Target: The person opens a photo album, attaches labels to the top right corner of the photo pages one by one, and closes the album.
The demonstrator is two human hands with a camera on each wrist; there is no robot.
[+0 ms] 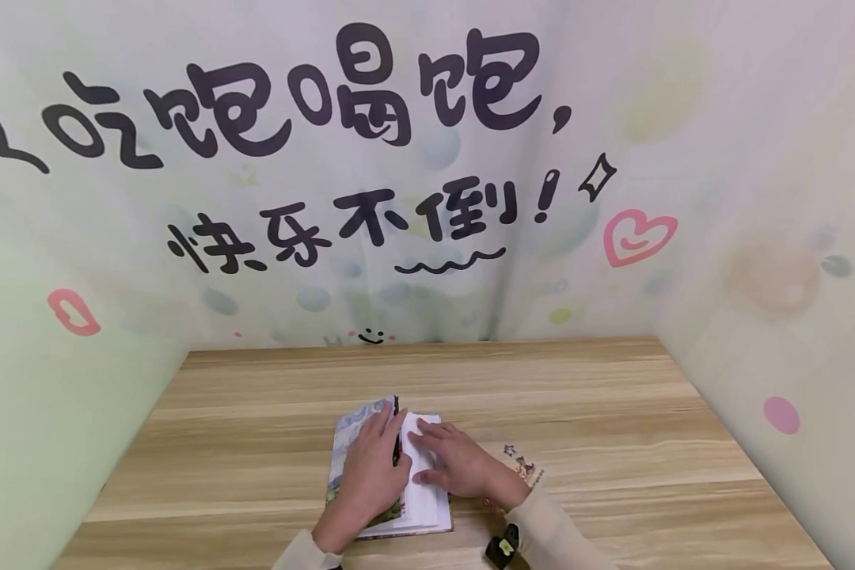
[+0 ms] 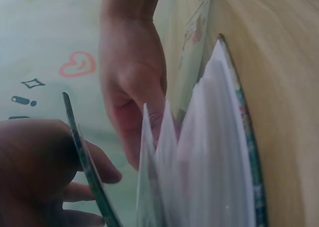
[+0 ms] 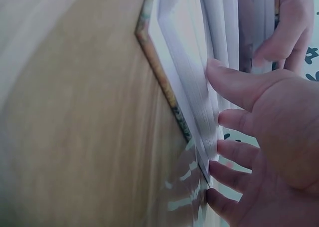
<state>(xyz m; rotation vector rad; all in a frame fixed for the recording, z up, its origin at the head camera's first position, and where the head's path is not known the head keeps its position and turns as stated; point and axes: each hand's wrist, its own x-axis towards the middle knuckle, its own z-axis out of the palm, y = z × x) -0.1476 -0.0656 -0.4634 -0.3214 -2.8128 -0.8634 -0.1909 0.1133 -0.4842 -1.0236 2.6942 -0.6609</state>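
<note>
A hardcover notebook (image 1: 427, 518) with a painted, landscape-like cover lies partly opened on the table, its white pages (image 2: 199, 152) fanning apart. My left hand (image 1: 374, 467) lies over the raised front cover (image 2: 87, 162) and grips its edge, with a finger or thumb showing on the inner side. On the right, my right hand (image 1: 463, 463) touches the page block with spread fingers (image 3: 239, 149). Its thumb (image 3: 234, 85) rests against the page edges. Under the right wrist lies a clear plastic sheet (image 1: 523, 463) with small printed pictures.
The wood-grain table (image 1: 256, 427) extends around the notebook. Behind it and on both sides hangs a pale printed backdrop (image 1: 427, 301) with black lettering. A dark wrist device (image 1: 502, 548) sits at the right sleeve.
</note>
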